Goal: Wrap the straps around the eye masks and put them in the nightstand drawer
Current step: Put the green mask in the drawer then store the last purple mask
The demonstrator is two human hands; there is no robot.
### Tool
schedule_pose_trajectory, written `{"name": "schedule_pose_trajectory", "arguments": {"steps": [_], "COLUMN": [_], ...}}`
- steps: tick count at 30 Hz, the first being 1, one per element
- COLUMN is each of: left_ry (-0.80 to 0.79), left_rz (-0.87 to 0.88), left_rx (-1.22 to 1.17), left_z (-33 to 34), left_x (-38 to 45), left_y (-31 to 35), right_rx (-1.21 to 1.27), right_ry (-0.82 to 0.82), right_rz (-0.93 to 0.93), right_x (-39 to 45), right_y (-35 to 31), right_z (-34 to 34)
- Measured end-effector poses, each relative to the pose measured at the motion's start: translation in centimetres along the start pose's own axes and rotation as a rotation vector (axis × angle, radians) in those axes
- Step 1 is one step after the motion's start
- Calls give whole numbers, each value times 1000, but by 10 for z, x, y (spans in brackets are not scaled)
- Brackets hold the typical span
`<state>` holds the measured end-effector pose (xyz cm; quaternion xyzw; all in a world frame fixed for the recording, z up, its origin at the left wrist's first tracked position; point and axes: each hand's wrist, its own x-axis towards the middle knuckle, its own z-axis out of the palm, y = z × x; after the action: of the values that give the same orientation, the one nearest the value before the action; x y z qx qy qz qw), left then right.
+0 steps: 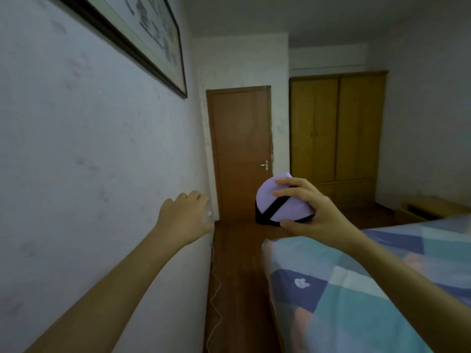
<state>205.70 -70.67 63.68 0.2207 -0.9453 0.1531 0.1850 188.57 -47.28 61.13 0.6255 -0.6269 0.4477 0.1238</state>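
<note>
- A dim bedroom: a pale wall fills the left side, with a dark-framed picture hung high on it.
- A narrow strip of wooden floor runs between that wall and the bed.
- The bed sits low on the right, covered in a blue, teal and pink patchwork sheet with a small white animal print.
- At the far end stand a closed brown door with a metal handle and, to its right, a yellow wooden wardrobe.
- A low wooden piece of furniture shows past the bed; what it is cannot be told.
- A thin white cable trails down along the base of the wall.
- The left hand reaches forward beside the wall, holding nothing, fingers loosely spread; whether it touches the wall is unclear.
- The right hand is held up in the air over the near corner of the bed, fingers and thumb clamped on a folded lilac eye mask.
- A black strap crosses the mask's face, wound around it.
</note>
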Motion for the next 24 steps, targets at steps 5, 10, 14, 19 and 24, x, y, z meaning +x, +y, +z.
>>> {"name": "schedule_pose_trajectory", "arguments": {"steps": [5,10,14,19,24], "left_ry": [-35,-139,-75,-21,-21], "left_rz": [144,185,158,153,164], "left_rx": [-241,-422,-325,-110,-52], "left_z": [73,128,158,212,280], "left_x": [136,265,351,450,577], "left_y": [26,11,-35,-100,-153], "right_rx": [-86,-51,23,99,97], "right_ry": [61,44,10,-55,-50], "right_rz": [32,49,78,43,47], "right_x": [50,135,215,313,408], "right_y": [121,246,332,435,544], "right_z": [-18,-6,27,88,137]}}
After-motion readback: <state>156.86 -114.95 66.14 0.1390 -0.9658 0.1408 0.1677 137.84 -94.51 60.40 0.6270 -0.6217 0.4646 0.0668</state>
